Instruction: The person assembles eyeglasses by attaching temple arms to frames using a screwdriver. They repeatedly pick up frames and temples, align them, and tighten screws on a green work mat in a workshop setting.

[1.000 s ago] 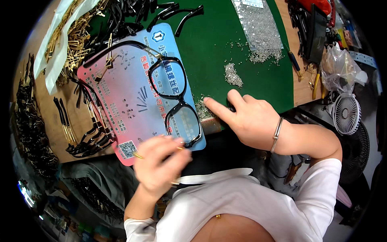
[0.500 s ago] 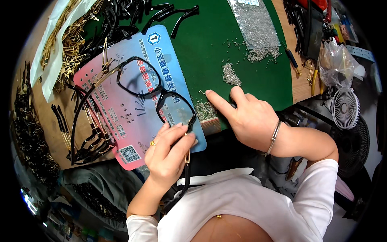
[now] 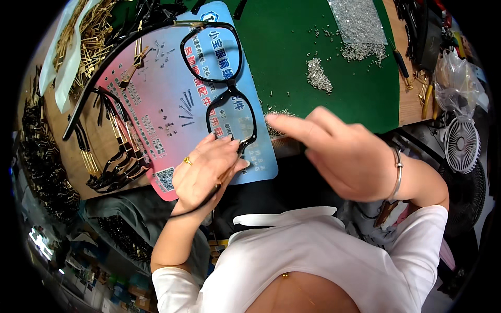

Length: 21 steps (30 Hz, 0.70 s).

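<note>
My left hand (image 3: 206,169) is closed on a black eyeglass frame (image 3: 231,87) at its near hinge corner. The frame lies tilted above a pink and blue printed mat (image 3: 156,115). Its far temple arm (image 3: 99,78) reaches out to the left, and its near temple arm (image 3: 201,206) passes across my left wrist. My right hand (image 3: 344,148), smeared by motion, has its index finger stretched out and the others partly curled. That fingertip is by a heap of tiny screws (image 3: 279,117) at the mat's right edge. Whether a screw clings to it I cannot tell.
On the green tabletop (image 3: 292,41) lie a pile of small silvery parts (image 3: 318,75) and a clear bag of similar parts (image 3: 357,21). Black-and-gold temple arms (image 3: 120,167) rest at the left. A screwdriver (image 3: 401,65) and a small fan (image 3: 462,146) are at the right.
The eyeglass frame has turned in my left hand: its far temple swung up and outward, its near one across my wrist. My right hand has lifted somewhat. The whole view has shifted.
</note>
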Motion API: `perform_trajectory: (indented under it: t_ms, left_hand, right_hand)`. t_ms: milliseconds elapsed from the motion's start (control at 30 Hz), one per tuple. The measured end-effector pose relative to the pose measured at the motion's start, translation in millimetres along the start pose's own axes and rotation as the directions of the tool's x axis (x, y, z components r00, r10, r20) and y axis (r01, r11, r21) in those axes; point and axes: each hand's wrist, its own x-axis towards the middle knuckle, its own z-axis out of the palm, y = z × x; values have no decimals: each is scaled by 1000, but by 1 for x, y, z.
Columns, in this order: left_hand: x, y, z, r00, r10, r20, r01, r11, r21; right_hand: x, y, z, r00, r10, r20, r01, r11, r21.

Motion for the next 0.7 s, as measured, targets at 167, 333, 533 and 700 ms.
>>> perform_trajectory:
  t_ms: [167, 333, 533, 700]
  left_hand:
    - [6, 4, -5, 996, 36, 81, -41, 997, 57]
    - [9, 11, -4, 992, 7, 124, -18, 996, 88]
    - [10, 10, -3, 984, 86, 159, -108, 984, 141]
    - [16, 10, -6, 974, 27, 225, -63, 986, 152]
  right_hand:
    - [31, 14, 27, 969, -197, -148, 241, 887, 395]
    - [35, 20, 28, 983, -177, -53, 183, 904, 387]
    - [38, 21, 36, 943, -268, -196, 322, 883, 342]
    - [39, 18, 31, 964, -240, -113, 264, 908, 324]
